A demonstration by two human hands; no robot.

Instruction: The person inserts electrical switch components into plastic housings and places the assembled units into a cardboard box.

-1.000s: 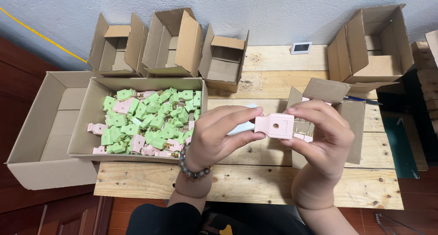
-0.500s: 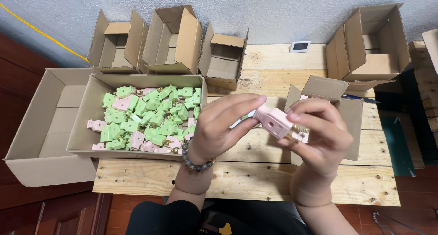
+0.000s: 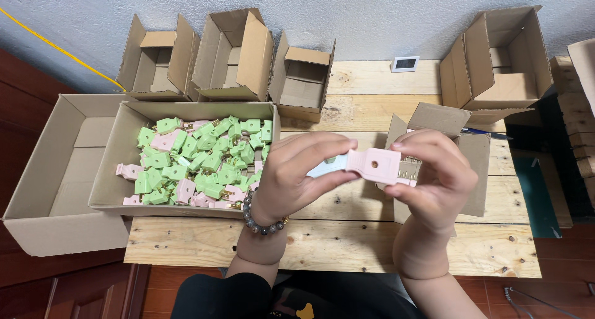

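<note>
I see my left hand (image 3: 304, 176) and right hand (image 3: 434, 176) raised above the pale wooden plank table (image 3: 347, 244), both closed on the same flat pink plastic plug piece (image 3: 379, 166). The left fingers pinch its left end, where a pale blue part (image 3: 323, 166) shows, and the right fingers clamp its right end, where small metal prongs stick out. A grey bead bracelet (image 3: 263, 225) circles my left wrist. To the left, a shallow cardboard box (image 3: 118, 170) holds a heap of green and pink plug pieces (image 3: 198, 161). A small open cardboard box (image 3: 477, 170) sits just behind my right hand.
</note>
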